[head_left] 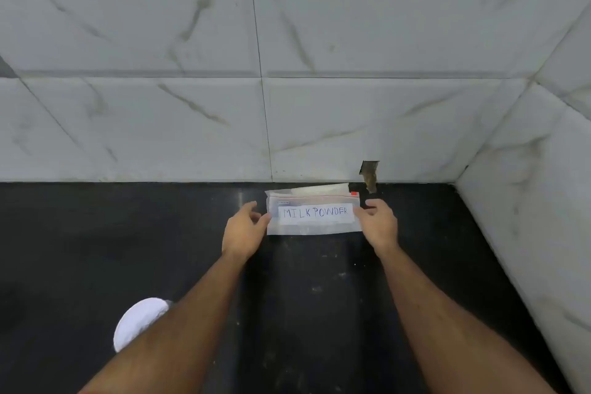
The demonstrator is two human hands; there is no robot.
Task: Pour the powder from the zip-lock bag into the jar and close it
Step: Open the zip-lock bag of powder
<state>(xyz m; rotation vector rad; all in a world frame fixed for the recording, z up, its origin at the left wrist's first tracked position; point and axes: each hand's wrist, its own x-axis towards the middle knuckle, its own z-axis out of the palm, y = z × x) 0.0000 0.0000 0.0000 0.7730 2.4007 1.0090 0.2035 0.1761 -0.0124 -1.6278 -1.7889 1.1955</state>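
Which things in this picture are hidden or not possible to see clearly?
- White round object, head view: the left forearm covers part of it; jar or lid, unclear.
- Zip-lock bag: the powder amount is unclear through the label; the second bag behind is mostly hidden.
- Left hand, right hand: grip on the bag edges unclear.

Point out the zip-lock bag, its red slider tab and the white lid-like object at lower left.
zip-lock bag (315, 213): head view, on the handwritten MILK POWDER label.
red slider tab (353, 193): head view, at the bag's top right corner.
white round object (139, 320): head view, on its visible top, partly behind the left forearm.

The zip-lock bag's white label reads "MILK POWDER" in handwriting.
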